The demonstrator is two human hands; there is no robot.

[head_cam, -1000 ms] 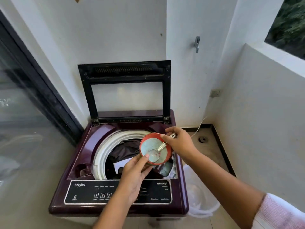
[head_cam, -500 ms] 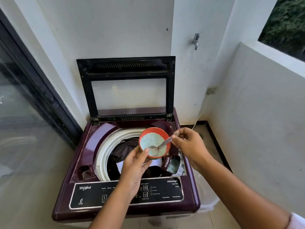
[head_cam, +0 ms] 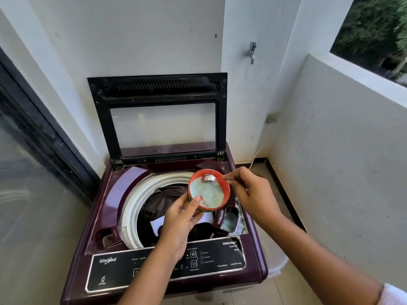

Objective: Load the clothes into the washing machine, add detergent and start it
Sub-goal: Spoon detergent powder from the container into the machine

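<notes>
round red detergent tin point(head_cam: 209, 193) in my left hand point(head_cam: 178, 223), over the drum point(head_cam: 132, 208) of the maroon top-load washing machine point(head_cam: 108, 194) | small metal spoon point(head_cam: 209, 177) at the tin's far rim — held by my right hand point(head_cam: 253, 190) just right of it | dark clothes point(head_cam: 163, 201) in the drum | black-framed glass lid point(head_cam: 163, 128) upright behind

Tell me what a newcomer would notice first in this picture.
In the centre, the left hand holds a red tub of pale powder, and the right hand pinches a spoon at its far rim. Below them stands a maroon washing machine, lid raised, dark clothes in its drum.
</notes>
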